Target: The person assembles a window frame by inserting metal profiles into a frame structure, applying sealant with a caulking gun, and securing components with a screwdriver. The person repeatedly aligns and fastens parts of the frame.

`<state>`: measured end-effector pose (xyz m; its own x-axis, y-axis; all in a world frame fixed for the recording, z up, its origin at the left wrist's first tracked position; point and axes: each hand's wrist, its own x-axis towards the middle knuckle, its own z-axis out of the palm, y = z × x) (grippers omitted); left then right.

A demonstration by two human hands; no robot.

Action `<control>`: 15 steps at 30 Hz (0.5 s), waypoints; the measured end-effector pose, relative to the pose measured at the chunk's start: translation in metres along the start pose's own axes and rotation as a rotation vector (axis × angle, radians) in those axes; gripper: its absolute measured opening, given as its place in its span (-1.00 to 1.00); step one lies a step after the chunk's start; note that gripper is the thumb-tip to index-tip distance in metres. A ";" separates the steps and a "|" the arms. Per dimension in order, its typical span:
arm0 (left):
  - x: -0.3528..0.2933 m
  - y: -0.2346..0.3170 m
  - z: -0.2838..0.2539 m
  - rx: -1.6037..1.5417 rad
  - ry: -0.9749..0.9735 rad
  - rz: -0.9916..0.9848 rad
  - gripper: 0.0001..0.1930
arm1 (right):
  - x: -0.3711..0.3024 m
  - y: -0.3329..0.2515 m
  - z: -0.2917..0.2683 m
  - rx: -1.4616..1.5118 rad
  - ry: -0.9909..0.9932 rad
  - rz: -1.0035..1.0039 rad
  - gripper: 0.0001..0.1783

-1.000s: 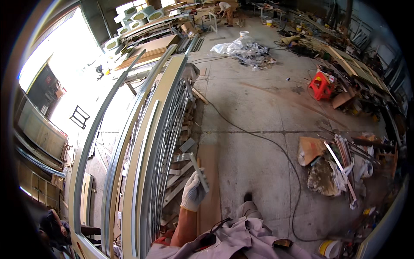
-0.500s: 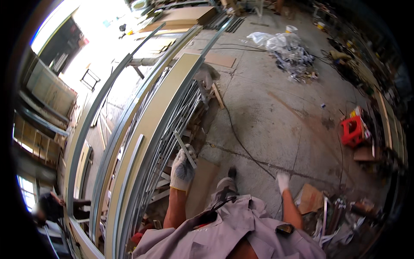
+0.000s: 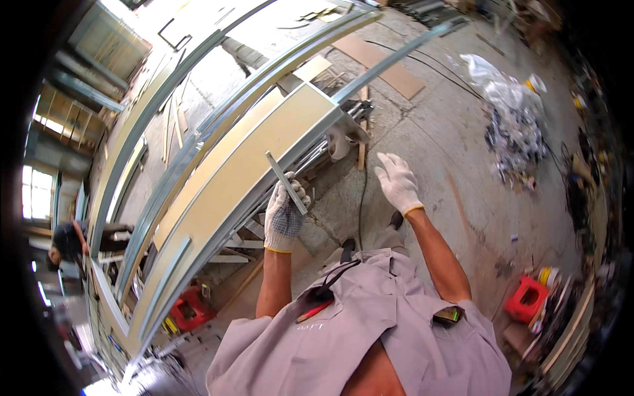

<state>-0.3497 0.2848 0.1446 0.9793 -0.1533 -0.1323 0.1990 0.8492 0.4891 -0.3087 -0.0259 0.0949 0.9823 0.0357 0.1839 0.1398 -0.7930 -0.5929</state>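
My left hand [image 3: 285, 214], in a white knit glove with a dotted palm, is closed round a short, narrow metal strip [image 3: 280, 173]. The strip sticks out past both sides of the fist, close to the edge of a long cream panel [image 3: 264, 148] framed with grey metal. My right hand [image 3: 398, 181], gloved in white with a yellow cuff, is raised over the floor with fingers stretched out and holds nothing. A loose grey metal strip [image 3: 165, 277] lies on the panel's near end. Long metal profiles [image 3: 218, 125] run alongside the panel.
A co-worker [image 3: 69, 241] bends at the far left end of the frames. Red plastic stools stand below the panel [image 3: 191, 309] and at the right [image 3: 526, 299]. A heap of clear plastic sheeting [image 3: 512, 125] lies on the concrete floor, with a dark cable [image 3: 362, 204] nearer me.
My view has turned toward the left. My right hand has come up from my side to in front of me, fingers spread. The left still grips the strip, now nearer the panel edge.
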 end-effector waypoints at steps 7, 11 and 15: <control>0.026 -0.082 0.019 -0.149 0.378 0.354 -0.59 | 0.224 0.002 0.069 -0.104 -0.148 -0.442 -0.39; 0.033 -0.137 0.057 -0.212 0.425 0.487 -0.59 | 0.285 -0.011 0.090 -0.241 -0.432 -0.493 -0.37; 0.060 -0.170 0.093 -0.247 0.661 0.597 -0.60 | 0.326 -0.024 0.107 -0.305 -0.403 -0.611 -0.35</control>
<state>-0.3210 0.0841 0.1333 0.6811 0.5996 -0.4202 -0.4200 0.7900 0.4466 0.0213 0.0699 0.0856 0.7201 0.6899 0.0747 0.6859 -0.6915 -0.2267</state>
